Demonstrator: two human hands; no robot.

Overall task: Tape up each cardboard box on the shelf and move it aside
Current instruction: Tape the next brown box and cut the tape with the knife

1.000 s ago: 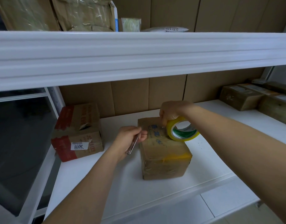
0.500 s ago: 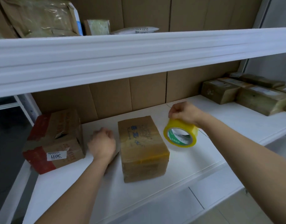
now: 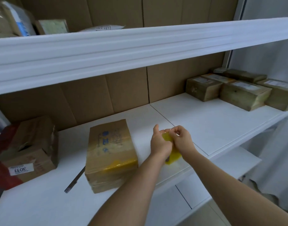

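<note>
The round yellow tape roll (image 3: 172, 154) is mostly hidden between the left hand (image 3: 159, 144) and right hand (image 3: 183, 141) — only yellow patches show. At nine o'clock, the brown cardboard box with red tape (image 3: 27, 154) is cut by the frame edge. The fingers' (image 3: 177, 130) exact hold is blurred — unclear.

Two hands, the left hand (image 3: 160, 143) and right hand (image 3: 182, 141), meet at one yellow tape roll (image 3: 172, 154) on a white shelf (image 3: 197, 128). Two cardboard boxes sit left: one taped box (image 3: 110, 154) and one red-taped box (image 3: 26, 150). One knife (image 3: 75, 180) lies between them. At least five parcels (image 3: 242, 92) cluster far right.
</note>
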